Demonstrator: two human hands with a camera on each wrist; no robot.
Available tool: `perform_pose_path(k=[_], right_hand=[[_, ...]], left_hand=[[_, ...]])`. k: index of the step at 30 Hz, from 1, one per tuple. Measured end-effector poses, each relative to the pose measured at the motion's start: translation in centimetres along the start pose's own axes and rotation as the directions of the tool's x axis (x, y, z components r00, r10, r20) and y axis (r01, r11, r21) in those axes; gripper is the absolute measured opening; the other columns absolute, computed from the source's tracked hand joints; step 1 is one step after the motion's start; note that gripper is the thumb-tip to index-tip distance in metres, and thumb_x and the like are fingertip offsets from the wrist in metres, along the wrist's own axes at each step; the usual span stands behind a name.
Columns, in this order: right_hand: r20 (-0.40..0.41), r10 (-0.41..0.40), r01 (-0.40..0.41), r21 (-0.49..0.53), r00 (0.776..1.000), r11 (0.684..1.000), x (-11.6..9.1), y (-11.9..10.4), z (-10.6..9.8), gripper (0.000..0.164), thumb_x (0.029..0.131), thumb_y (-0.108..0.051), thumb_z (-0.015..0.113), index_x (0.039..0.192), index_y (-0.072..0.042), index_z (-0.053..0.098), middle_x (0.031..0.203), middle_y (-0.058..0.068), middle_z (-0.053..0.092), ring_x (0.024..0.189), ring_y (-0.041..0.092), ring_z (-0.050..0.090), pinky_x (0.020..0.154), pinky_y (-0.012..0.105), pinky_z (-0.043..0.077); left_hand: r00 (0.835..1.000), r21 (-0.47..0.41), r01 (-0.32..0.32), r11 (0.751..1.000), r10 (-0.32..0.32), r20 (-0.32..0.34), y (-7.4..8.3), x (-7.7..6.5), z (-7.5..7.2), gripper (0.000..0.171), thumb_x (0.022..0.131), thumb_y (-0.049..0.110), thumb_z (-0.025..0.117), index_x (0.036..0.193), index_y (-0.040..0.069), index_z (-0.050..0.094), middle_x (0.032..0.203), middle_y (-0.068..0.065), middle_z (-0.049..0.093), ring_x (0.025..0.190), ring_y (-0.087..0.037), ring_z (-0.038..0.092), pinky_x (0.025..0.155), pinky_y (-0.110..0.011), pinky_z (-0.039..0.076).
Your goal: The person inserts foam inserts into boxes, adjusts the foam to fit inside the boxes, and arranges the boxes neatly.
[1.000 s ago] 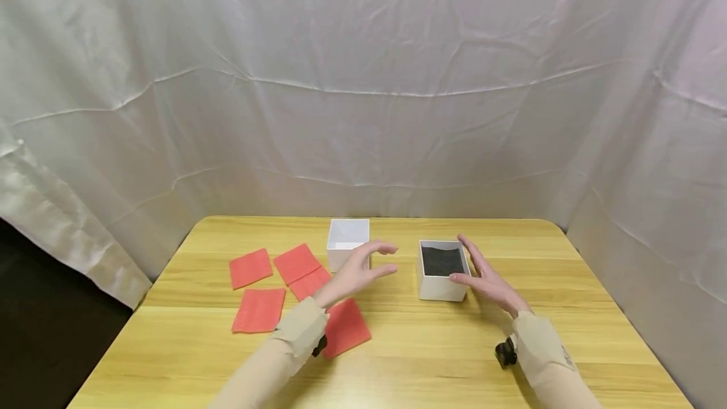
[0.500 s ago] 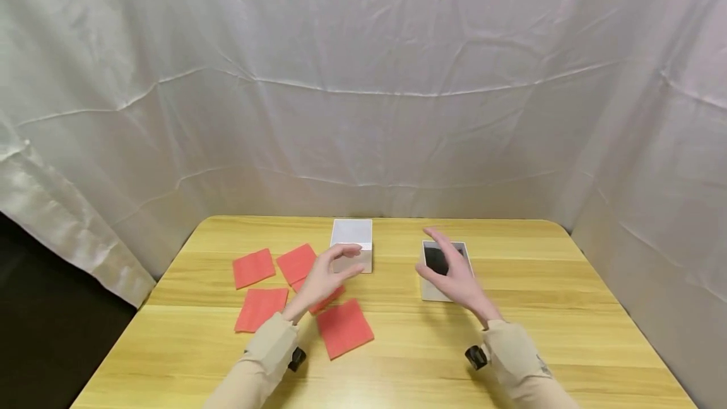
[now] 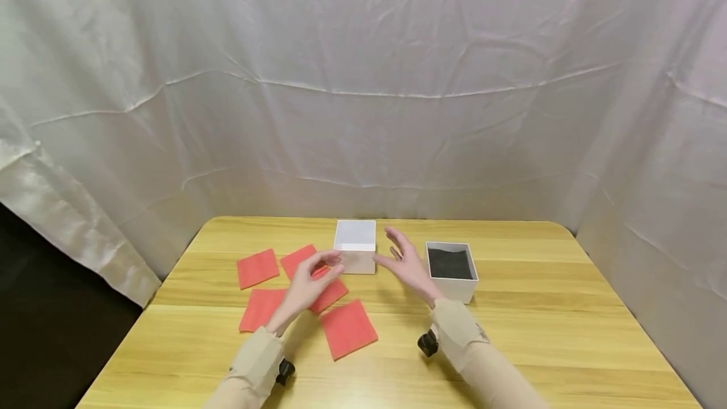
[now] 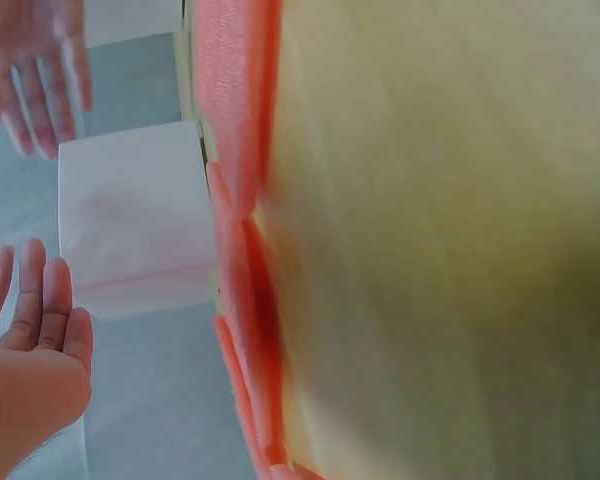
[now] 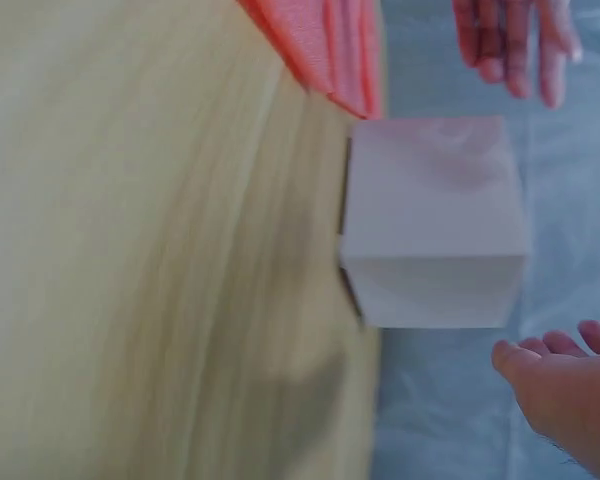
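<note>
Shifting: R hand (image 3: 409, 267) | off blk-filled box (image 3: 456, 289) | nr ctr wht box (image 3: 360, 262)

- The place was a curtained booth (image 3: 642, 144); whether in a lab, office or home could not be told.
- Pale, creased drapes (image 3: 363, 131) walled the back and both sides.
- A wood-grain table (image 3: 568, 333) stood within.

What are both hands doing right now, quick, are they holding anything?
Left hand: open, holding nothing, near the red squares.
Right hand: open, holding nothing, near a white box.
</note>
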State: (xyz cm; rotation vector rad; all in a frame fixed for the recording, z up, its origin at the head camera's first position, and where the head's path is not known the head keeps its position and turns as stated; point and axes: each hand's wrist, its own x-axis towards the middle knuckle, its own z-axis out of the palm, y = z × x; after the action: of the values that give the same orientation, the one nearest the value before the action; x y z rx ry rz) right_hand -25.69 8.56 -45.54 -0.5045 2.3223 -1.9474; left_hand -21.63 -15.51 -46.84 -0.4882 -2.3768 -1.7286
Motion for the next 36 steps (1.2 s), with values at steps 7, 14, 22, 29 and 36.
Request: perform_pose_path(k=[7, 14, 22, 29, 36], right_hand=[[-0.050, 0.057, -0.056, 0.025, 0.997, 0.998, 2.8, 1.9, 1.8, 0.092, 0.089, -0.021, 0.077, 0.160, -0.006, 0.020, 0.167, 0.019, 0.017, 0.156, 0.039, 0.015, 0.126, 0.054, 0.019], [-0.053, 0.118, -0.118, 0.013, 0.992, 0.993, 4.5, 3.0, 2.6, 0.102, 0.086, -0.034, 0.080, 0.163, -0.019, 0.015, 0.170, 0.014, 0.013, 0.155, 0.043, 0.016, 0.124, 0.058, 0.021], [-0.057, 0.100, -0.102, -0.031, 0.993, 0.994, 5.0, 3.5, 2.9, 0.098, 0.085, -0.027, 0.081, 0.161, -0.013, 0.020, 0.167, 0.017, 0.021, 0.155, 0.036, 0.021, 0.125, 0.057, 0.020], [-0.059, 0.080, -0.082, -0.029, 0.995, 0.996, 4.0, 3.6, 2.6, 0.097, 0.086, -0.027, 0.080, 0.161, -0.011, 0.020, 0.167, 0.018, 0.017, 0.155, 0.038, 0.020, 0.126, 0.057, 0.017], [-0.070, 0.109, -0.110, -0.008, 0.992, 0.994, 2.5, 3.6, 2.0, 0.097, 0.087, -0.024, 0.078, 0.161, -0.010, 0.018, 0.169, 0.018, 0.014, 0.156, 0.039, 0.016, 0.125, 0.057, 0.018]], left_hand=[[0.999, -0.041, 0.044, 0.998, -0.045, -0.014, -0.3, -0.6, -0.4, 0.039, 0.095, 0.013, 0.069, 0.131, -0.002, 0.062, 0.125, -0.024, 0.066, 0.111, -0.014, 0.062, 0.108, -0.047, 0.048], [0.999, -0.073, 0.046, 0.996, -0.047, -0.009, -0.8, -0.9, -0.3, 0.040, 0.097, 0.011, 0.067, 0.132, -0.007, 0.059, 0.125, -0.028, 0.063, 0.107, -0.009, 0.060, 0.102, -0.026, 0.048], [0.999, -0.108, 0.030, 0.994, -0.032, -0.014, -1.2, -1.1, -0.2, 0.038, 0.096, 0.009, 0.066, 0.131, -0.007, 0.059, 0.123, -0.028, 0.064, 0.104, -0.006, 0.061, 0.100, -0.023, 0.049], [0.998, -0.136, 0.065, 0.989, -0.067, -0.014, -1.2, -1.1, 0.1, 0.037, 0.096, 0.009, 0.068, 0.130, -0.004, 0.061, 0.120, -0.027, 0.065, 0.100, -0.003, 0.062, 0.095, -0.019, 0.051], [0.991, -0.108, 0.125, 0.986, -0.119, 0.058, -0.6, -1.1, -0.3, 0.039, 0.097, 0.013, 0.067, 0.132, -0.002, 0.060, 0.114, -0.022, 0.066, 0.096, -0.006, 0.061, 0.089, -0.016, 0.050]])
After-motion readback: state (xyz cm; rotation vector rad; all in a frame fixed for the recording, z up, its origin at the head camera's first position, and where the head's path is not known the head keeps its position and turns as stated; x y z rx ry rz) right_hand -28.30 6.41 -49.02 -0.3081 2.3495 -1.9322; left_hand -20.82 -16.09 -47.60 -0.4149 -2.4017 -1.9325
